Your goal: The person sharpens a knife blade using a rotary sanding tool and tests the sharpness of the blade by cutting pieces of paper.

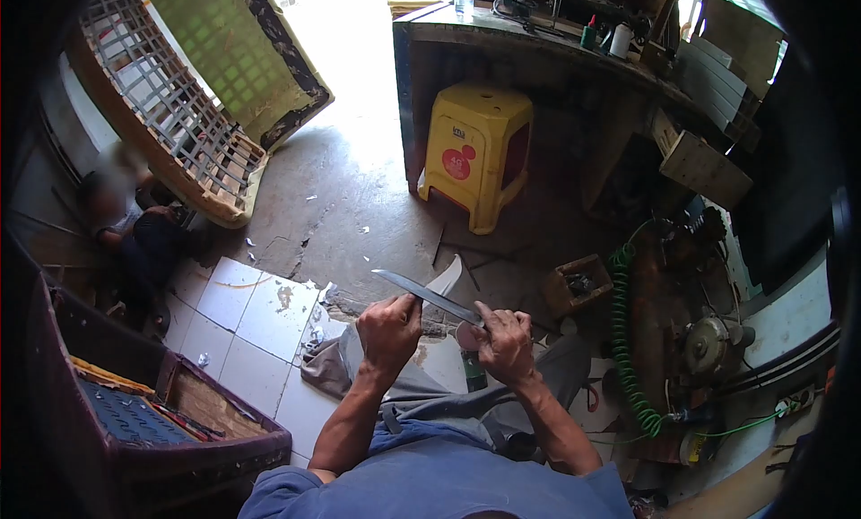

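A long, narrow dark blade (429, 294) lies slantwise between my two hands, its pointed end toward the upper left. My left hand (391, 329) is closed in front of my lap, its fingers against the blade's near edge; what it holds there is too small to make out. My right hand (505, 341) is closed around the blade's right end. Just left of my right hand, a round reddish piece (468, 336) shows beneath the blade. A pale pointed scrap (446, 277) appears beyond the blade.
A yellow stool (475, 151) stands beside a workbench (529, 30). At the left, another person (134, 223) sits by an upturned webbed frame (161, 116). A purple-edged box (193, 456), a wooden box (578, 282) and a coiled green hose (621, 340) are nearby.
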`<state>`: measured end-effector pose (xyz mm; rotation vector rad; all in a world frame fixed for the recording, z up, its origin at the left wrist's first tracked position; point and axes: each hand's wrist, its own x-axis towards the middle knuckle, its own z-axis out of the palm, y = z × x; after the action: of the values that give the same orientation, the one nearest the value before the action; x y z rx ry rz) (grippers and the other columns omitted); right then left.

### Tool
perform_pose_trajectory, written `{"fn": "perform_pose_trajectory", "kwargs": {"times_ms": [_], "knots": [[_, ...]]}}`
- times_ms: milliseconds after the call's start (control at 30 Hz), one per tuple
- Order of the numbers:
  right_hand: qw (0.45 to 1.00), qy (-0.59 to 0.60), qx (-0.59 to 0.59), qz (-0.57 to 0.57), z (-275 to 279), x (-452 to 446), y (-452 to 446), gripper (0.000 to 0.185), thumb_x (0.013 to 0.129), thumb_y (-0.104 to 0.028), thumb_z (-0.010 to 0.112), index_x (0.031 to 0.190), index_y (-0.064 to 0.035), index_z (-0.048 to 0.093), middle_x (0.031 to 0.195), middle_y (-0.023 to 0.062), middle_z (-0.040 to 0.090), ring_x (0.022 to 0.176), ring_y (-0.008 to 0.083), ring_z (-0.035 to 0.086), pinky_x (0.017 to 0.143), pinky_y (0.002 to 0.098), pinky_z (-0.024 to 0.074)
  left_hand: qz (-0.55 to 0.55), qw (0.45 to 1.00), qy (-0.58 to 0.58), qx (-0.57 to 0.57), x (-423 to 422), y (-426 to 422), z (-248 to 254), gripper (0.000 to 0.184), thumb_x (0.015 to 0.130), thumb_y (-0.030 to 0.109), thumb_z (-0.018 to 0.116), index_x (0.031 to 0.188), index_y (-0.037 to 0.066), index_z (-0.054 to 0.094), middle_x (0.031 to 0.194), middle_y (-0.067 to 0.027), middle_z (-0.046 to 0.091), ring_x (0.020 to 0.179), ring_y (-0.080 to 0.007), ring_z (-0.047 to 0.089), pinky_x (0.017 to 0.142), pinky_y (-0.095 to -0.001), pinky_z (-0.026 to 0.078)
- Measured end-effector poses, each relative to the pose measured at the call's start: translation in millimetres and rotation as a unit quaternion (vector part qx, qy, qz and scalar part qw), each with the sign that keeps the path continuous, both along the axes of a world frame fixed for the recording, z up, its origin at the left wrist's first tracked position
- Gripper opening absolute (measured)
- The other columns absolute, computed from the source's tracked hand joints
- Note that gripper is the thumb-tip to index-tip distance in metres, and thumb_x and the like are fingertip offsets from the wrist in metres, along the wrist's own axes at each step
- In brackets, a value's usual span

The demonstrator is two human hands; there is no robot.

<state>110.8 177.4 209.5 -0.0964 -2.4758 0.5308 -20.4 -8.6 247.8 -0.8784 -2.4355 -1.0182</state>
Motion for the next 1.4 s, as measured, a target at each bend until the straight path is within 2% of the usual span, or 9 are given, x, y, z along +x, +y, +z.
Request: {"fn": "perform_pose_trajectory", "kwargs": {"times_ms": [300, 400, 533, 633, 733, 900, 1133, 1267, 1400], "knots": [[0.985, -0.068, -0.055, -0.146, -59, 42, 72, 0.036, 0.096, -0.023, 0.065, 0.124, -0.0011, 0.07, 0.104, 0.0179, 0.074, 0.097, 0.0348, 0.071, 0.086, 0.0484, 0.0514, 0.028, 0.999, -0.008, 0.044, -12, -27, 19, 0.015, 0.093, 0.016, 0.075, 0.1, 0.003, 0.078, 0.087, -0.0164, 0.076, 0.077, -0.0342, 0.075, 0.069, -0.0407, 0.056], [0.971, -0.04, -0.139, -0.192, -32, 43, 64, 0.033, 0.098, -0.022, 0.065, 0.124, -0.0013, 0.071, 0.108, 0.022, 0.073, 0.095, 0.0383, 0.072, 0.082, 0.0484, 0.056, 0.014, 0.995, -0.022, 0.092, -13, -25, 7, 0.016, 0.092, 0.016, 0.075, 0.099, 0.002, 0.079, 0.088, -0.0161, 0.077, 0.078, -0.0339, 0.075, 0.071, -0.0411, 0.057], [0.984, 0.03, -0.175, -0.01, 30, 15, -5, 0.033, 0.097, -0.017, 0.069, 0.125, -0.0016, 0.069, 0.099, 0.0209, 0.072, 0.089, 0.0369, 0.071, 0.079, 0.0452, 0.0572, -0.004, 0.996, -0.034, 0.084, -6, -11, 6, 0.016, 0.091, 0.016, 0.076, 0.098, 0.001, 0.078, 0.088, -0.0176, 0.076, 0.079, -0.0352, 0.075, 0.072, -0.0416, 0.057], [0.989, 0.051, -0.132, 0.051, 35, -8, -36, 0.034, 0.092, -0.013, 0.073, 0.122, 0.0023, 0.069, 0.09, 0.0182, 0.071, 0.081, 0.0339, 0.071, 0.069, 0.0423, 0.0566, -0.006, 0.999, -0.027, -0.02, 0, -9, 17, 0.016, 0.092, 0.017, 0.074, 0.097, 0.001, 0.075, 0.083, -0.02, 0.072, 0.077, -0.0393, 0.071, 0.068, -0.0441, 0.055], [0.987, 0.046, -0.141, 0.067, 37, -24, -49, 0.035, 0.093, -0.011, 0.073, 0.125, 0.0027, 0.068, 0.094, 0.0201, 0.071, 0.083, 0.0352, 0.071, 0.073, 0.0432, 0.0569, -0.025, 1.0, -0.017, -0.009, 5, -7, 12, 0.011, 0.093, 0.018, 0.071, 0.095, 0.008, 0.074, 0.081, -0.0152, 0.071, 0.075, -0.0383, 0.07, 0.067, -0.0476, 0.053], [0.983, 0.07, -0.148, 0.079, 34, -32, -53, 0.035, 0.093, -0.01, 0.072, 0.125, 0.0042, 0.068, 0.094, 0.0208, 0.071, 0.084, 0.0364, 0.07, 0.073, 0.0439, 0.0568, -0.041, 0.998, -0.02, 0.039, 10, -9, 20, 0.012, 0.092, 0.015, 0.072, 0.092, 0.004, 0.076, 0.08, -0.0191, 0.07, 0.074, -0.0399, 0.07, 0.065, -0.046, 0.053], [0.99, 0.021, -0.12, 0.067, 8, 1, -16, 0.036, 0.092, -0.009, 0.07, 0.127, 0.0025, 0.067, 0.099, 0.0225, 0.072, 0.091, 0.0382, 0.071, 0.078, 0.0441, 0.0574, -0.008, 1.0, 0.001, 0.021, 3, -22, 27, 0.012, 0.092, 0.017, 0.072, 0.094, 0.006, 0.077, 0.078, -0.0141, 0.071, 0.07, -0.0365, 0.069, 0.065, -0.0459, 0.053], [0.983, -0.067, -0.14, -0.102, -48, 35, 36, 0.031, 0.099, -0.021, 0.064, 0.121, -0.0006, 0.071, 0.107, 0.0227, 0.074, 0.099, 0.0417, 0.071, 0.086, 0.0466, 0.0573, 0.027, 0.998, 0.021, 0.06, -7, -36, 24, 0.016, 0.093, 0.017, 0.073, 0.098, 0.003, 0.078, 0.083, -0.0156, 0.074, 0.073, -0.0359, 0.072, 0.067, -0.0433, 0.055], [0.962, -0.093, -0.174, -0.186, -41, 48, 51, 0.032, 0.1, -0.024, 0.063, 0.121, -0.0004, 0.072, 0.112, 0.0232, 0.074, 0.103, 0.0427, 0.071, 0.09, 0.0473, 0.0565, 0.028, 0.997, -0.002, 0.078, -6, -42, 22, 0.017, 0.092, 0.016, 0.075, 0.1, 0.001, 0.078, 0.091, -0.0179, 0.076, 0.079, -0.0349, 0.075, 0.072, -0.0401, 0.058]]}}
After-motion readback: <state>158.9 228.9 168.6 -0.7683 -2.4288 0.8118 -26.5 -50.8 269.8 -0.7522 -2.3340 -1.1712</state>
